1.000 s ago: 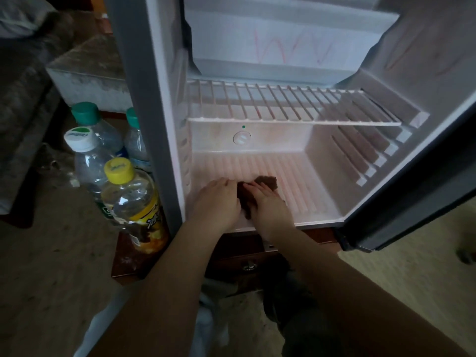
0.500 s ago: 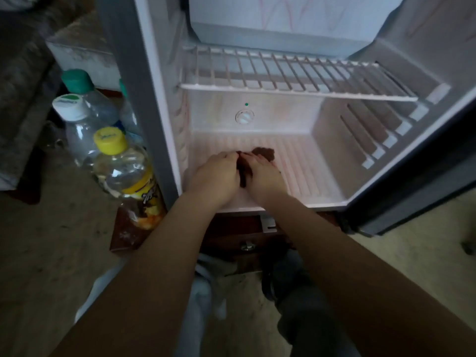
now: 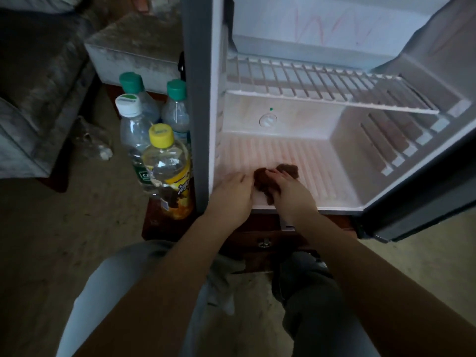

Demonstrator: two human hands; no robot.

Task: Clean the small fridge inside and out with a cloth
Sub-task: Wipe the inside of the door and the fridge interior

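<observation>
While both forearms reach in from the knees, the right hand [image 3: 293,194] is down at the front lip of the small fridge [image 3: 201,99], fingers curled over a bunched brown cloth [image 3: 261,177] and clamping it against the ribbed floor [image 3: 296,153]. The left hand [image 3: 231,193] sits knuckles-up just beside it, fingertips at the cloth's left edge; whether it pinches the fabric or only steadies it, I cannot tell. So this looks like floor-wiping, inside job, early going. Watch that wad: balled up like that, it could skate over the grooves and leave grime in them. Just left of the frame stand the bottles [image 3: 164,161], close enough for a swinging elbow to topple one. Further back, a long push could nudge the dial [image 3: 268,120], and a lifted wrist could rattle the wire shelf [image 3: 322,83] above.
</observation>
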